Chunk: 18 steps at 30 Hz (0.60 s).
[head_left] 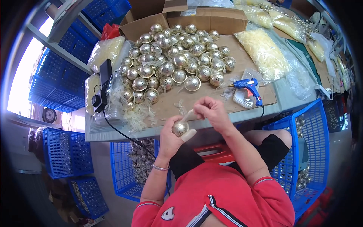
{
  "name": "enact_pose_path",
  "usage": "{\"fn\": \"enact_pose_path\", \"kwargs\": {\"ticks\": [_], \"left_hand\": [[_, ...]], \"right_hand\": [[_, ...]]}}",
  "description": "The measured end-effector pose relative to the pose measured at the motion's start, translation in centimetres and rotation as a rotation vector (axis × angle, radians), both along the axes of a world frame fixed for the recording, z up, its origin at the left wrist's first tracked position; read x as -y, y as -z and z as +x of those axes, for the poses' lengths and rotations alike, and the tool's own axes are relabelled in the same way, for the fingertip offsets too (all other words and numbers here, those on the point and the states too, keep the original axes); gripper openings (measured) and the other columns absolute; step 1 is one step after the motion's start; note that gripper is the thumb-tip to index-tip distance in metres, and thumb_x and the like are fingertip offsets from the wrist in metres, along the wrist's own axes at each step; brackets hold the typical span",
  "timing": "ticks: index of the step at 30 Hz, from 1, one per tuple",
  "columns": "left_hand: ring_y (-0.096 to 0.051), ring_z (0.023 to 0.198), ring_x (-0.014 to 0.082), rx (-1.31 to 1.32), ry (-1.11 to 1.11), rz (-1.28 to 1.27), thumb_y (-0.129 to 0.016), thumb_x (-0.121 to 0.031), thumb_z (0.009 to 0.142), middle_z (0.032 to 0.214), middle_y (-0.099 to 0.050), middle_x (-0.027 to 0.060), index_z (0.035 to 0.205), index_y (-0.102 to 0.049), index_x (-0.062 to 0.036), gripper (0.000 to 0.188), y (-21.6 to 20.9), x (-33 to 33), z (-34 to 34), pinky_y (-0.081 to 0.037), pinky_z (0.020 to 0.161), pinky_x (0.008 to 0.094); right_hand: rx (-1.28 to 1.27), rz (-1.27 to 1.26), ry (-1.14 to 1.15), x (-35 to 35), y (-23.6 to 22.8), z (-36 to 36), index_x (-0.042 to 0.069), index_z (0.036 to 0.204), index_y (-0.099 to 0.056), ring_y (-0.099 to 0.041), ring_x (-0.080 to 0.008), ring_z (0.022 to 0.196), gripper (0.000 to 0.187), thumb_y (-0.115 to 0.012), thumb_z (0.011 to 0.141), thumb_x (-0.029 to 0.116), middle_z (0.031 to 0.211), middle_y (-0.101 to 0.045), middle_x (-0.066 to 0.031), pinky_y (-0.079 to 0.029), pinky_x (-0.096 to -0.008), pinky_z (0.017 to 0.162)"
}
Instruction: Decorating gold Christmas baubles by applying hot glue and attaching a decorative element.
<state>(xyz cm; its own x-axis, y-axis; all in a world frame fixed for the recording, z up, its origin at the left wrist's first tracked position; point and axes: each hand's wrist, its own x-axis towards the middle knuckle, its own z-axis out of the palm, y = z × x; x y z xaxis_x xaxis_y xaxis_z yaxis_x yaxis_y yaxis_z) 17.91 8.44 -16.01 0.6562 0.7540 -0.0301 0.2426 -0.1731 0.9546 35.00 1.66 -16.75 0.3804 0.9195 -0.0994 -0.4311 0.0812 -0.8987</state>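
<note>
My left hand (169,139) is wrapped round a shiny gold ball ornament (180,129) above the table's near edge. A pale cover (189,135) sits on one of its digits, beside the ball. To the right, my right hand (213,112) is closed in a pinch at a pale, narrow strip (188,115) that reaches down to the top of the ball. Whether the strip is plastic film or something else I cannot make out. Behind the hands lies a big heap of similar gold balls (179,60), many with clear plastic film about them.
A blue glue gun (247,90) rests on a clear plastic tray (243,99) at the right. Bags of pale filler (263,55) and an open cardboard box (211,18) stand beyond. A black power strip (104,81) trails a cable at left. Blue crates (120,170) flank my legs.
</note>
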Motion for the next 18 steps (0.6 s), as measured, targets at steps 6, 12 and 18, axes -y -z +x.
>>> {"fn": "enact_pose_path", "kwargs": {"ticks": [6,12,18], "left_hand": [[-0.061,0.083,0.0182,0.251,0.07,-0.636,-0.071,-0.012,0.079,0.098,-0.061,0.0093,0.116,-0.047,-0.0072,0.044,2.4,1.5,-1.3,-0.05,0.069,0.0242],[-0.06,0.098,0.0335,0.597,0.077,-1.309,-0.049,-0.027,0.094,0.114,-0.056,0.0158,0.116,-0.044,-0.0137,0.026,3.5,2.7,-1.1,-0.051,0.076,0.0344],[-0.059,0.102,0.0331,0.476,0.012,-1.123,-0.051,-0.014,0.092,0.116,-0.053,0.0161,0.111,-0.042,-0.0139,0.021,3.4,4.2,-0.9,-0.054,0.075,0.0351]], "right_hand": [[0.669,-0.007,0.06,1.7,-4.1,0.6,-0.001,0.085,-0.059,-0.054,-0.0077,0.063,0.006,-0.059,0.087,0.005,0.072,-0.059,-0.0023,-0.045,-0.0216,0.058],[0.675,0.022,0.063,3.2,-3.1,0.7,-0.001,0.086,-0.06,-0.056,-0.0092,0.066,0.004,-0.061,0.085,0.002,0.075,-0.058,-0.0033,-0.046,-0.0228,0.06],[0.696,-0.06,0.06,3.8,-2.0,0.3,0.0,0.089,-0.061,-0.06,-0.0165,0.07,0.008,-0.064,0.081,0.002,0.077,-0.062,-0.0091,-0.048,-0.0292,0.064]]}}
